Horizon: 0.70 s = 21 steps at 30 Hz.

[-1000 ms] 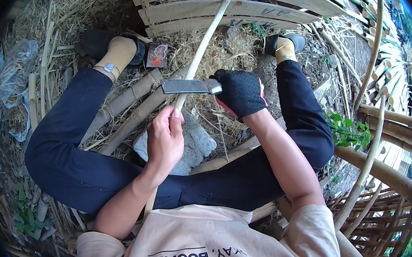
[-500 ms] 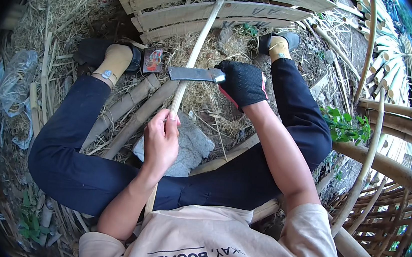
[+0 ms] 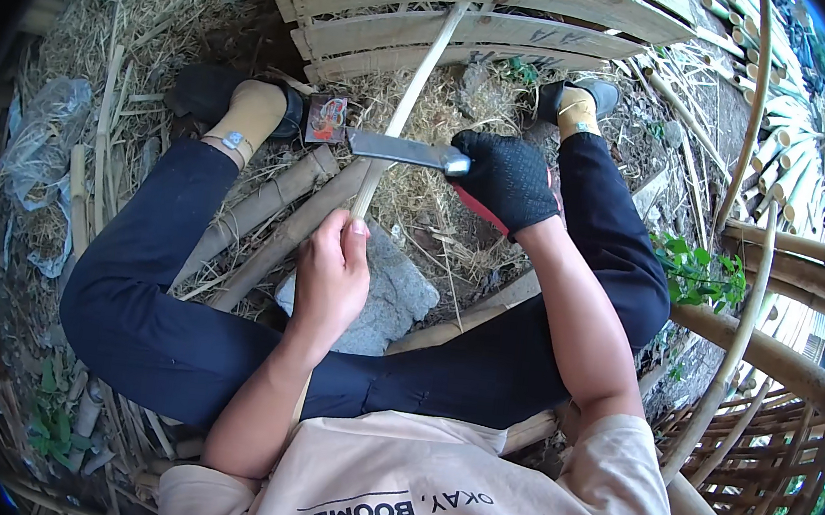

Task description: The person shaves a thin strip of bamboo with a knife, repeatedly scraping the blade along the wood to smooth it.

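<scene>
A long pale bamboo strip (image 3: 418, 85) runs from under my left forearm up to the wooden slatted crate. My left hand (image 3: 333, 267), bare, is closed around it, thumb on top. In a black glove with red at the palm side, my right hand (image 3: 507, 185) grips a knife (image 3: 396, 148) by its handle. The broad, blunt-ended blade lies across the strip, a little beyond my left fingers, pointing left. The handle is mostly hidden in the glove. Below my left hand, a grey stone block (image 3: 391, 290) rests on the ground between my legs.
The slatted crate (image 3: 476, 31) stands ahead beyond my feet. A small red-and-dark packet (image 3: 326, 119) lies by my left shoe. Bamboo poles (image 3: 279, 233) lie between my legs; cut poles (image 3: 790, 161) are piled far right. A woven bamboo basket (image 3: 753, 464) is at right, crumpled plastic (image 3: 42, 143) at left.
The view has shifted slightly, so the scene sits a little further right. Both hands keep their holds, and the blade still crosses the strip at nearly the same place.
</scene>
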Motion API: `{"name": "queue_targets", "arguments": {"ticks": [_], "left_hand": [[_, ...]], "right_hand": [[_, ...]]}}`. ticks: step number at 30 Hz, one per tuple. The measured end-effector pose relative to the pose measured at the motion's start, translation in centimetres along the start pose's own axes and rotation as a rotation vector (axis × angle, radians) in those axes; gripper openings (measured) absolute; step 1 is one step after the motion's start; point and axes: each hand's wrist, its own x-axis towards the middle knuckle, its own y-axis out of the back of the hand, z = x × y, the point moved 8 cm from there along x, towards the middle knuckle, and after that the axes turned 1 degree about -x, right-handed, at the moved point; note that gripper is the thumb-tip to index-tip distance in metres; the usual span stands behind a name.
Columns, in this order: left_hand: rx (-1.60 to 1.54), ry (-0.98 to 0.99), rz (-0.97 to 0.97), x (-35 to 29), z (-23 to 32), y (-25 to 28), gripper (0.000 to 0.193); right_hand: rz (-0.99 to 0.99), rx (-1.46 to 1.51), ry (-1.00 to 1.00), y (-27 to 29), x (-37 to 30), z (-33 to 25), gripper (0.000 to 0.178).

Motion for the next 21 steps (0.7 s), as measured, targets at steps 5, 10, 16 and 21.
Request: {"name": "queue_targets", "arguments": {"ticks": [5, 10, 16, 21], "left_hand": [[0.203, -0.114, 0.016, -0.6, 1.5, 0.6, 0.024], [-0.129, 0.074, -0.121, 0.5, -1.1, 0.4, 0.033], [-0.712, 0.397, -0.409, 0.7, -1.7, -1.2, 0.029], [-0.914, 0.615, -0.572, -0.6, -1.6, -2.9, 0.030]], "right_hand": [[-0.115, 0.008, 0.038, -2.9, -0.1, -1.1, 0.026], [-0.095, -0.021, 0.042, -2.1, 0.1, -1.4, 0.027], [-0.037, 0.069, -0.017, -0.9, 0.1, -0.7, 0.030], [-0.028, 0.069, -0.005, -0.4, 0.1, -0.6, 0.030]]}}
